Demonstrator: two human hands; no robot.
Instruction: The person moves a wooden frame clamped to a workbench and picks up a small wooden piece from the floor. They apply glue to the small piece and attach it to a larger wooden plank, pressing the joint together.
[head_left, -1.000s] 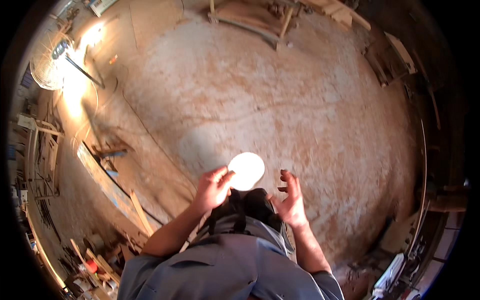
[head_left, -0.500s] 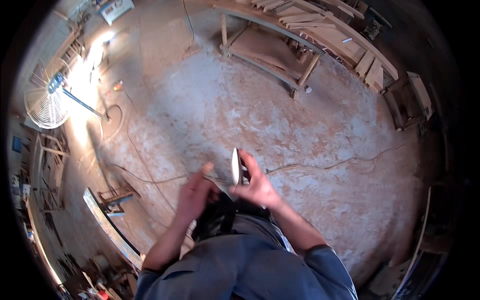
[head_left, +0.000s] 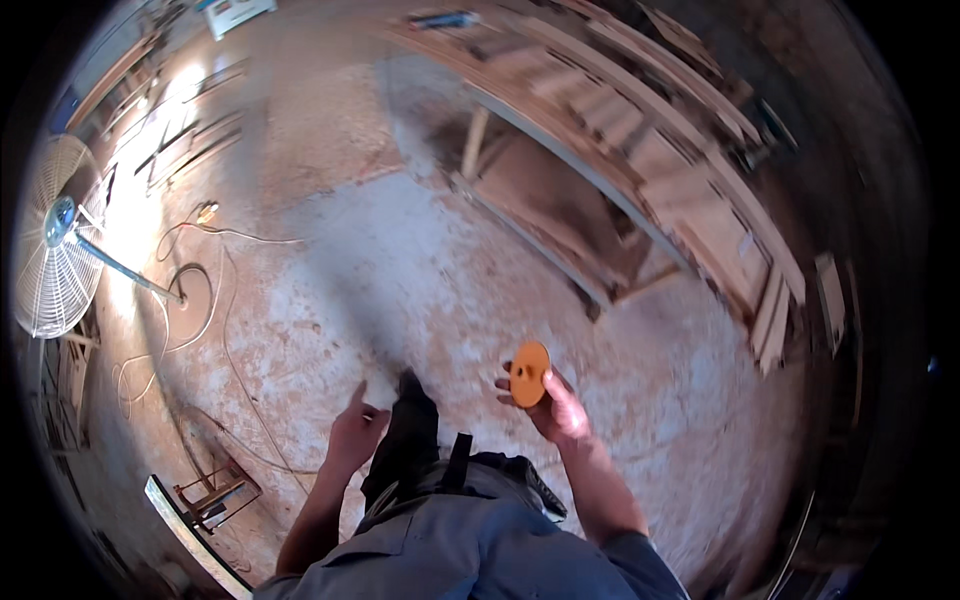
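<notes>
A flat, round orange disc (head_left: 530,374) with a small dark hole near its middle is in my right hand (head_left: 560,408). The thumb presses on its near right edge, while the fingers pass behind it and show at its left side. Its orange face is turned up toward me; the underside is hidden. My left hand (head_left: 357,430) hangs lower and to the left, beside my dark trouser leg (head_left: 404,430). One finger points forward, the others are loosely bent, and nothing shows in that hand.
A wooden workbench (head_left: 560,125) with stacked boards (head_left: 690,200) stands ahead to the right. At the left is a standing fan (head_left: 60,222), with cables (head_left: 213,300) looping over the floor. A small stool-like frame (head_left: 217,497) and a long board (head_left: 195,535) are at lower left.
My hands have moved apart, the right one outward with the disc. The disc has turned from edge-on to showing its orange face. The workbench now appears nearer.
</notes>
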